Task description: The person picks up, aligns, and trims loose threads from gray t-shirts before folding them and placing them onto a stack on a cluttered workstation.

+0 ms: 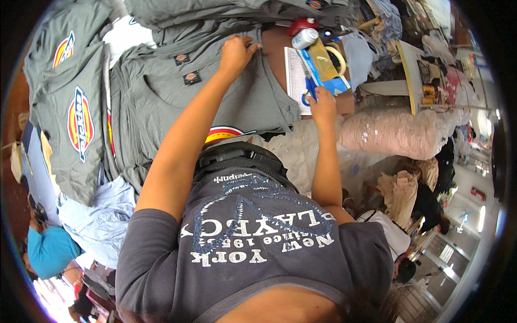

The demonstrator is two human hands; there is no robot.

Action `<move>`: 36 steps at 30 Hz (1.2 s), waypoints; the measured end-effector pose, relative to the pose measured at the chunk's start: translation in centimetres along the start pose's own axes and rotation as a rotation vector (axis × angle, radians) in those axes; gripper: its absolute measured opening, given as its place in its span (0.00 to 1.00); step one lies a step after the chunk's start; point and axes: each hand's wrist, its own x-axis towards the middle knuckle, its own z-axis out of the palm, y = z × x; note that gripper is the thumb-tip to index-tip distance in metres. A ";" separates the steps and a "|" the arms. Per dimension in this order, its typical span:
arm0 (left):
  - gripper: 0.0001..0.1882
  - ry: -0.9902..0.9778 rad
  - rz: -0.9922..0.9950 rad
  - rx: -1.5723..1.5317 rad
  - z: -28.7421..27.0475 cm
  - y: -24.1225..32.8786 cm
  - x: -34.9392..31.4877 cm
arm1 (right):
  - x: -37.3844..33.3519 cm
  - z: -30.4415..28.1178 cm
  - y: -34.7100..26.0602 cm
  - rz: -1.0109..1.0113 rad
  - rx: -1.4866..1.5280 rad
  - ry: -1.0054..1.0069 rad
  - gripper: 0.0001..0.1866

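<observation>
A grey T-shirt with small dark labels lies spread in front of me. My left hand is at its far right edge, thumb and fingers closed on the cloth. To the right, my right hand is closed beside the blue handles of a pair of scissors. The lower end of a long blue strip reaches its fingertips; whatever it grips is hidden. Under these things lies a ruled white sheet. A roll of tape and a white bottle are just beyond.
More grey shirts with large printed emblems are piled at the left, above light blue cloth. A thick pinkish plastic-wrapped roll lies at the right. A person in a teal top is at the lower left.
</observation>
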 end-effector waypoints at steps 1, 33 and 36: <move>0.13 -0.047 -0.043 0.020 1.1 -0.8 0.4 | -0.2 0.2 -0.8 -0.005 -0.025 0.011 0.17; 0.09 -0.103 -0.769 -1.412 -4.8 1.2 -4.1 | -2.1 -0.6 -11.8 0.200 1.582 -0.627 0.26; 0.10 -0.093 -0.784 -1.508 -4.9 1.1 -4.6 | -4.3 -0.4 -10.6 0.290 1.512 -0.707 0.25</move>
